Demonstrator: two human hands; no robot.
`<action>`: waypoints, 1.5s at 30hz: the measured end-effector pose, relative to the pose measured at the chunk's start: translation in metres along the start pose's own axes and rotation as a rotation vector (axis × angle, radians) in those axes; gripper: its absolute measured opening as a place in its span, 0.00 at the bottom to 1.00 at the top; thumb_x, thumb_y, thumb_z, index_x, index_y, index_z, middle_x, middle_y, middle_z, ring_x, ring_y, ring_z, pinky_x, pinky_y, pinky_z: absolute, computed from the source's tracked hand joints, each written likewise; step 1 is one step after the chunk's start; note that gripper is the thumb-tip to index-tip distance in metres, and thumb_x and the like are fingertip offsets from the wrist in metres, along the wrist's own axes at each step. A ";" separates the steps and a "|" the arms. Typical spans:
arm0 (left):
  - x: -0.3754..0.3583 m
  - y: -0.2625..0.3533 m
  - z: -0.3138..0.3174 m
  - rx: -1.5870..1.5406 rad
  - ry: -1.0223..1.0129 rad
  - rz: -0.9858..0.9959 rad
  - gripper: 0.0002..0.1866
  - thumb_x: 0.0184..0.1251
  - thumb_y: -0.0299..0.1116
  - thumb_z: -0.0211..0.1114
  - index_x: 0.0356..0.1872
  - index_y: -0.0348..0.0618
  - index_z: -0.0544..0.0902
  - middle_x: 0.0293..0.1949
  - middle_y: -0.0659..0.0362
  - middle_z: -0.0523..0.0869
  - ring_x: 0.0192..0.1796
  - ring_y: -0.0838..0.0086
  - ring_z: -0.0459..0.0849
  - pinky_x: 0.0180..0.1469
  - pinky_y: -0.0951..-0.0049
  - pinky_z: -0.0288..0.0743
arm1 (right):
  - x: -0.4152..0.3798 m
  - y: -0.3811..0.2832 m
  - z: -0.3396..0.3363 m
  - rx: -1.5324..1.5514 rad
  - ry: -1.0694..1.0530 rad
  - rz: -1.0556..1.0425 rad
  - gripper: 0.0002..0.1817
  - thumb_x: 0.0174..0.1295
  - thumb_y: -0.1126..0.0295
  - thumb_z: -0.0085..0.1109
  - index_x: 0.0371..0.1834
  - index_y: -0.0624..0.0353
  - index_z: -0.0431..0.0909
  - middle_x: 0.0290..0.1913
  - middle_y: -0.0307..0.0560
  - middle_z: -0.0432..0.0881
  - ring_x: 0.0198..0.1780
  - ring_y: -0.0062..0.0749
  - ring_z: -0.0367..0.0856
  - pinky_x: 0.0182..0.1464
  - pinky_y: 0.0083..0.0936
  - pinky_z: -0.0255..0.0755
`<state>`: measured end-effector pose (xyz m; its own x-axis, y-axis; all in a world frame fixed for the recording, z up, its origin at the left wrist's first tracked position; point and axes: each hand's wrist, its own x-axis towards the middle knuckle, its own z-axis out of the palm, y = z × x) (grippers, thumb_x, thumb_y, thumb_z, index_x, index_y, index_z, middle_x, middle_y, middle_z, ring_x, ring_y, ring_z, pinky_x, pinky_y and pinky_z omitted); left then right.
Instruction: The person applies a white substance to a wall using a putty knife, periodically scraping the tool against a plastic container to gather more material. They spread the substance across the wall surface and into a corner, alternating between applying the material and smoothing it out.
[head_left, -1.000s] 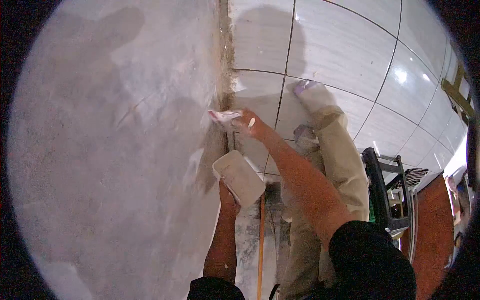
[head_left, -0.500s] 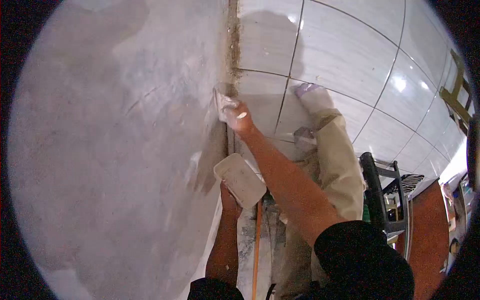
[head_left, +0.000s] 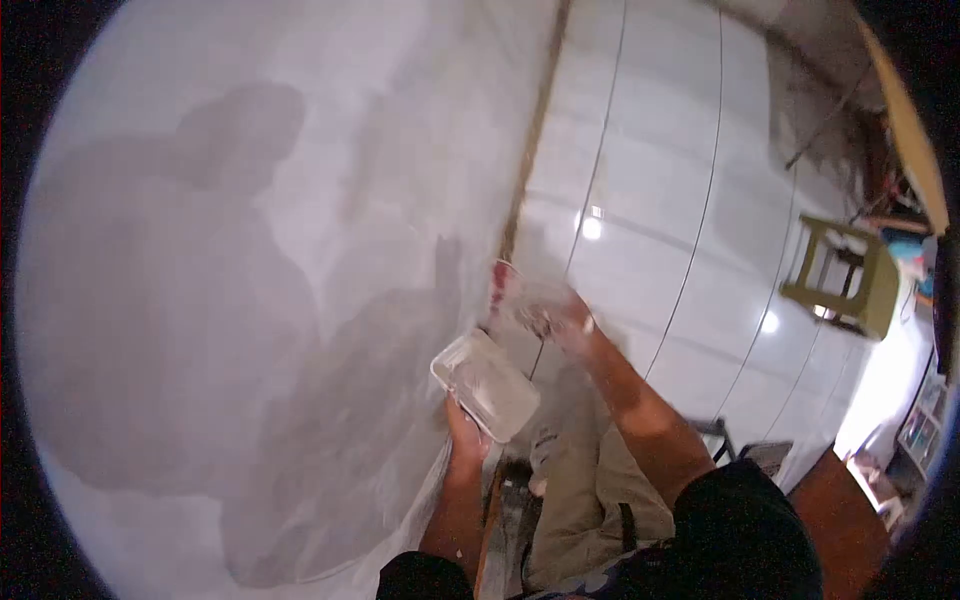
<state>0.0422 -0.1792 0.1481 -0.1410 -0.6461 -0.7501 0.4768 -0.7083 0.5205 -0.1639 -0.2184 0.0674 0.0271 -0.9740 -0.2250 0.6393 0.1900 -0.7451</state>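
My left hand [head_left: 467,432] grips a white rectangular plastic tub [head_left: 513,405] from below and along its near left side. The tub is tilted toward me, with pale putty-like paste [head_left: 480,380] inside. Just beyond its far edge is my right hand [head_left: 556,318], smeared by motion and whitened with paste. From its closed fingers a thin pale scraper [head_left: 500,282] with red marks reaches toward the wall. The grey-white plastered wall [head_left: 380,200] fills my left side, and my shadow falls across it.
White tiled floor [head_left: 660,200] meets the wall along a brown, dirty seam [head_left: 535,130]. An olive-green stool [head_left: 850,280] stands at the right. My legs in beige trousers [head_left: 580,490] are below the tub. A reddish-brown panel [head_left: 835,515] lies at the lower right.
My right hand has come away from the wall, back toward the tub and to the right. The tub has shifted slightly down. My view has turned, bringing the green stool fully into sight.
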 end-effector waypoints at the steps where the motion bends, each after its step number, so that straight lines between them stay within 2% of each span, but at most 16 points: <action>1: -0.024 0.002 0.007 -0.074 -0.030 0.075 0.32 0.68 0.55 0.44 0.64 0.43 0.62 0.57 0.51 0.73 0.58 0.58 0.73 0.59 0.55 0.70 | -0.018 -0.030 0.019 0.281 0.015 0.080 0.22 0.61 0.69 0.54 0.57 0.65 0.66 0.48 0.45 0.78 0.46 0.26 0.77 0.48 0.24 0.73; 4: -0.101 0.031 0.052 -0.039 -0.127 0.219 0.34 0.66 0.58 0.45 0.64 0.43 0.61 0.58 0.51 0.72 0.58 0.58 0.73 0.58 0.54 0.70 | -0.082 -0.139 0.088 -0.181 0.103 0.013 0.22 0.60 0.73 0.53 0.59 0.65 0.66 0.46 0.45 0.78 0.43 0.24 0.77 0.41 0.21 0.73; 10: -0.222 0.084 0.094 -0.249 -0.191 0.236 0.32 0.67 0.56 0.43 0.62 0.41 0.64 0.55 0.53 0.75 0.57 0.62 0.75 0.58 0.58 0.71 | -0.161 -0.244 0.179 -0.404 -0.050 -0.081 0.24 0.57 0.82 0.50 0.59 0.65 0.66 0.45 0.43 0.79 0.41 0.22 0.77 0.38 0.20 0.70; 11: -0.231 0.090 0.094 -0.254 -0.337 0.363 0.32 0.67 0.55 0.44 0.63 0.41 0.63 0.55 0.53 0.74 0.57 0.61 0.75 0.57 0.58 0.72 | -0.175 -0.262 0.211 -0.346 0.011 -0.022 0.24 0.55 0.82 0.49 0.59 0.65 0.66 0.45 0.43 0.78 0.42 0.22 0.76 0.39 0.20 0.70; 13: -0.141 0.064 0.171 -0.337 -0.309 0.469 0.31 0.68 0.54 0.44 0.62 0.41 0.64 0.55 0.53 0.75 0.56 0.61 0.76 0.57 0.58 0.72 | -0.099 -0.286 0.120 -0.355 -0.114 -0.058 0.24 0.55 0.81 0.51 0.59 0.65 0.66 0.45 0.42 0.78 0.41 0.23 0.77 0.40 0.21 0.70; 16: -0.105 0.032 0.145 -0.489 -0.360 0.607 0.27 0.69 0.49 0.47 0.61 0.39 0.65 0.53 0.53 0.76 0.54 0.62 0.77 0.58 0.57 0.72 | -0.075 -0.253 0.089 -0.453 -0.231 -0.160 0.24 0.55 0.76 0.56 0.58 0.65 0.68 0.45 0.43 0.78 0.43 0.25 0.77 0.44 0.23 0.71; 18: -0.088 0.017 0.137 -0.536 -0.415 0.673 0.32 0.66 0.56 0.46 0.63 0.43 0.64 0.58 0.52 0.73 0.58 0.59 0.74 0.60 0.54 0.69 | -0.065 -0.252 0.077 -0.339 -0.357 -0.157 0.25 0.56 0.72 0.58 0.58 0.67 0.68 0.47 0.44 0.77 0.46 0.26 0.76 0.48 0.23 0.71; 19: -0.082 0.020 0.147 -0.540 -0.419 0.714 0.32 0.66 0.56 0.46 0.63 0.43 0.64 0.58 0.52 0.73 0.58 0.59 0.74 0.60 0.54 0.69 | -0.060 -0.267 0.081 -0.593 -0.370 -0.215 0.23 0.57 0.71 0.57 0.57 0.68 0.69 0.50 0.46 0.76 0.49 0.26 0.75 0.50 0.22 0.70; 23: -0.101 0.006 0.151 -0.460 -0.172 0.945 0.32 0.66 0.54 0.48 0.63 0.41 0.63 0.58 0.51 0.72 0.58 0.58 0.74 0.61 0.54 0.68 | -0.068 -0.285 0.097 -0.653 -0.583 -0.375 0.22 0.59 0.69 0.58 0.55 0.69 0.70 0.49 0.47 0.77 0.49 0.25 0.75 0.50 0.23 0.70; 28: -0.143 0.030 0.191 -0.446 0.019 1.033 0.31 0.68 0.50 0.48 0.64 0.39 0.60 0.59 0.50 0.71 0.58 0.58 0.74 0.60 0.55 0.68 | -0.046 -0.303 0.113 -0.875 -0.731 -0.303 0.23 0.59 0.64 0.57 0.55 0.65 0.72 0.49 0.55 0.78 0.52 0.40 0.76 0.55 0.32 0.67; 30: -0.160 0.037 0.225 -0.341 0.338 1.114 0.29 0.69 0.48 0.48 0.64 0.39 0.60 0.59 0.50 0.71 0.58 0.59 0.74 0.60 0.56 0.68 | -0.028 -0.306 0.109 -0.997 -0.804 -0.357 0.22 0.58 0.64 0.57 0.54 0.63 0.72 0.50 0.59 0.77 0.52 0.48 0.76 0.57 0.35 0.65; 32: -0.157 0.039 0.240 -0.376 0.401 1.160 0.29 0.69 0.48 0.48 0.64 0.39 0.60 0.58 0.50 0.71 0.58 0.59 0.74 0.60 0.57 0.68 | 0.004 -0.278 0.089 -1.143 -0.927 -0.662 0.21 0.57 0.65 0.56 0.52 0.64 0.73 0.50 0.59 0.77 0.51 0.51 0.75 0.56 0.37 0.66; 37: -0.153 0.035 0.242 -0.464 0.445 1.264 0.30 0.69 0.49 0.46 0.64 0.38 0.60 0.58 0.50 0.72 0.58 0.60 0.73 0.61 0.60 0.67 | 0.035 -0.288 0.114 -1.089 -1.210 -0.495 0.20 0.53 0.69 0.57 0.50 0.65 0.74 0.48 0.61 0.77 0.51 0.57 0.73 0.56 0.39 0.66; 40: -0.157 0.029 0.239 -0.576 0.308 1.279 0.25 0.69 0.42 0.50 0.63 0.40 0.61 0.56 0.53 0.72 0.56 0.66 0.74 0.59 0.66 0.68 | 0.061 -0.274 0.110 -1.124 -1.250 -0.477 0.19 0.53 0.70 0.57 0.48 0.67 0.74 0.47 0.62 0.78 0.52 0.55 0.74 0.57 0.39 0.65; 43: -0.172 0.028 0.265 -0.429 0.511 1.441 0.26 0.68 0.42 0.51 0.62 0.40 0.62 0.55 0.53 0.73 0.55 0.66 0.74 0.58 0.67 0.68 | 0.063 -0.295 0.108 -0.854 -1.006 -0.244 0.18 0.54 0.73 0.55 0.48 0.69 0.73 0.44 0.58 0.80 0.50 0.47 0.77 0.53 0.36 0.70; 45: -0.176 0.027 0.278 -0.412 0.547 1.498 0.26 0.67 0.42 0.52 0.62 0.40 0.61 0.55 0.54 0.72 0.56 0.67 0.73 0.58 0.67 0.68 | 0.052 -0.328 0.111 -0.319 -0.697 0.152 0.18 0.53 0.76 0.54 0.49 0.71 0.71 0.42 0.54 0.80 0.45 0.39 0.80 0.46 0.31 0.76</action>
<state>-0.1618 -0.1634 0.4078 0.8908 -0.4096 0.1968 0.0953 0.5918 0.8005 -0.2866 -0.3453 0.3696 0.6413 -0.7668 0.0283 0.3404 0.2513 -0.9061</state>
